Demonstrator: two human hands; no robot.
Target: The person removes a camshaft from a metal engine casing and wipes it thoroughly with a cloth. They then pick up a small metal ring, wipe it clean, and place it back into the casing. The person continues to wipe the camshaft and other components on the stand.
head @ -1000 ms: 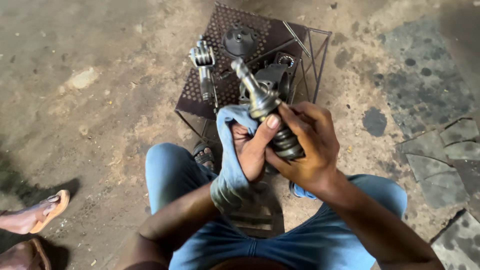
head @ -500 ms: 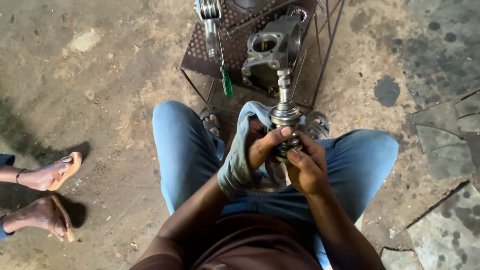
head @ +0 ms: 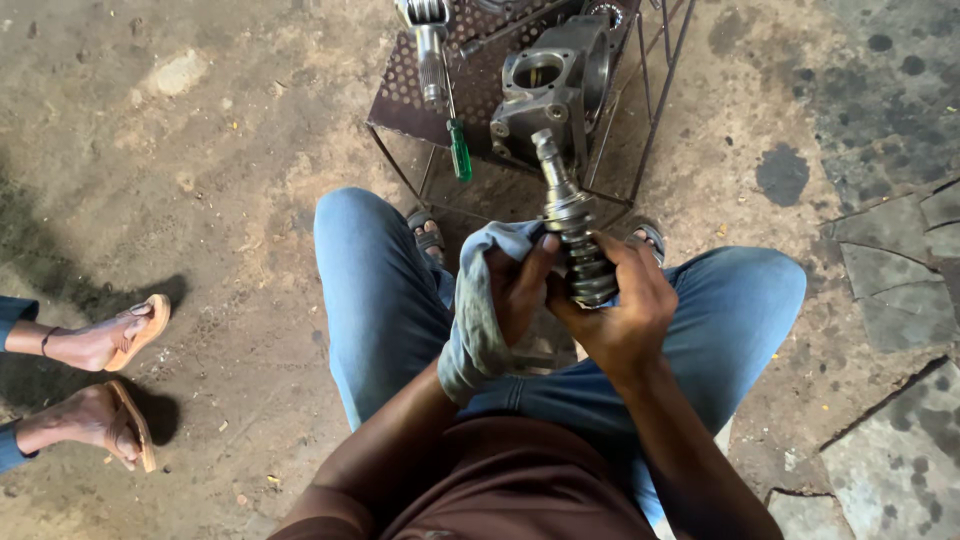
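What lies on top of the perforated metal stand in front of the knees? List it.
On the perforated stand lie a grey metal housing, a splined shaft and a green-handled screwdriver. The stand's far part is cut off by the picture's edge; the held shaft covers part of the housing.

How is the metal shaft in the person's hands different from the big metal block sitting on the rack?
The ribbed metal shaft is long and slim; the metal housing is squat and boxy with round openings. The shaft is held tilted above the lap, right hand gripping it and left hand with a blue-grey rag beside it; the housing rests untouched on the perforated rack. Both are grey metal.
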